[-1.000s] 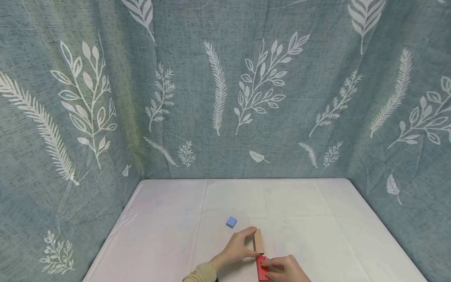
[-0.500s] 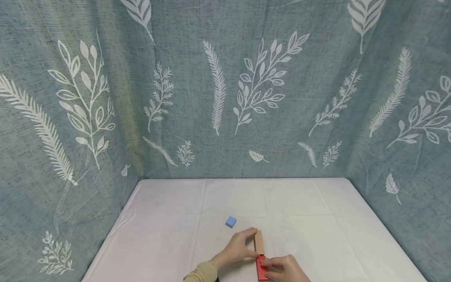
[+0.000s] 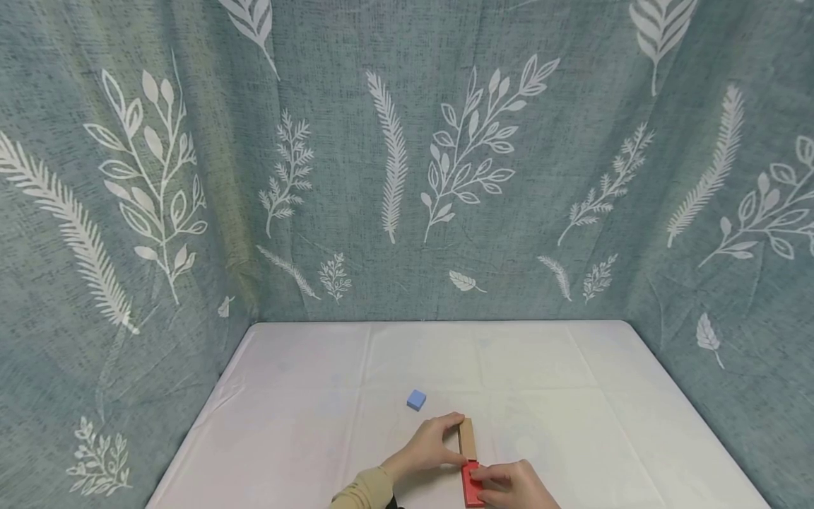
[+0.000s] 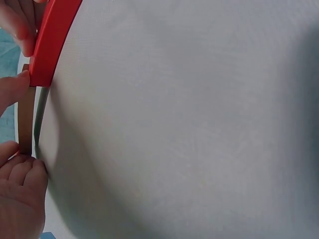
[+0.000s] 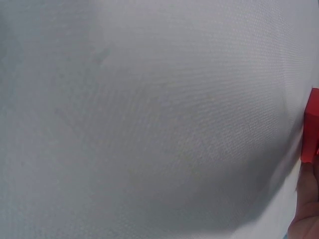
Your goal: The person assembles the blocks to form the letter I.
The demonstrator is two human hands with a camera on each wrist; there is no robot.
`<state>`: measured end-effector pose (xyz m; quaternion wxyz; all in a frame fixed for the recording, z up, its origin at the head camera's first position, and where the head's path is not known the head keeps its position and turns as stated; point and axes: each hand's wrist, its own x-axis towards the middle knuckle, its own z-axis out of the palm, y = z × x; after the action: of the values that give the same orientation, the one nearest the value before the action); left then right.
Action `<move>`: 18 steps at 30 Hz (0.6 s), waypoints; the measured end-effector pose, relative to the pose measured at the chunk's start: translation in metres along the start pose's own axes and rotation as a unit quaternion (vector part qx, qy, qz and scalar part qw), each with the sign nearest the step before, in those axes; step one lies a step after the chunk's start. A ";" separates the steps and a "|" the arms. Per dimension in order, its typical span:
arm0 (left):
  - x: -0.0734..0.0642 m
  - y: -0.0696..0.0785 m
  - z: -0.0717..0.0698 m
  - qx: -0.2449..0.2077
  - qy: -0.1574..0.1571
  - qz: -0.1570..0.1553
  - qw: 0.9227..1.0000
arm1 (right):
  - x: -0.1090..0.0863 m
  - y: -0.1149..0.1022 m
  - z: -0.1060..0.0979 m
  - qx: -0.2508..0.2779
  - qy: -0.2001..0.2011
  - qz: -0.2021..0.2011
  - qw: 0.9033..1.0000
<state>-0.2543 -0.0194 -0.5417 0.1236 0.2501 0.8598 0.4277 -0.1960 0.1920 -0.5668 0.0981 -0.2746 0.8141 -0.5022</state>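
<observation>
In the head view my left hand [image 3: 427,447] grips a tan wooden block [image 3: 467,440] by its two ends, thumb at the near end and fingers at the far end. A red block [image 3: 472,486] lies in line with it, nearer to me, its far end right at the wooden block's near end. My right hand [image 3: 516,485] holds the red block from the right, fingertips on its top and side. The left wrist view shows the wooden block [image 4: 26,119] between thumb and fingers, with the red block [image 4: 52,45] beside the thumb. A corner of the red block [image 5: 310,129] shows in the right wrist view.
A small blue block [image 3: 416,400] sits on the white-covered table [image 3: 540,403], beyond my left hand and a little to its left. Green-grey curtains [image 3: 350,177] with white leaf prints hang behind the table and along both sides.
My left hand has drawn the wooden block slightly toward me, and the narrow gap between it and the red block has closed. My right hand has stayed nearly still.
</observation>
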 end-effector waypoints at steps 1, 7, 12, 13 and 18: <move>0.000 0.000 -0.001 -0.002 -0.003 -0.002 1.000 | 0.000 0.000 0.000 0.000 0.000 0.002 1.000; 0.001 0.001 -0.002 -0.011 -0.014 -0.019 1.000 | 0.002 -0.002 0.000 0.012 -0.006 0.031 0.999; 0.002 0.000 -0.002 -0.023 -0.020 -0.029 0.999 | 0.001 -0.004 0.000 0.010 -0.005 0.026 1.000; 0.002 0.000 -0.002 -0.023 -0.021 -0.030 0.999 | 0.001 -0.004 0.000 0.012 -0.005 0.026 1.000; 0.001 0.000 -0.003 -0.023 -0.024 -0.026 0.999 | 0.001 -0.005 0.000 0.019 -0.005 0.038 0.999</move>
<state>-0.2568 -0.0209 -0.5401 0.1605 0.2352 0.8527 0.4380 -0.1946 0.1898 -0.5629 0.1266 -0.2446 0.8135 -0.5122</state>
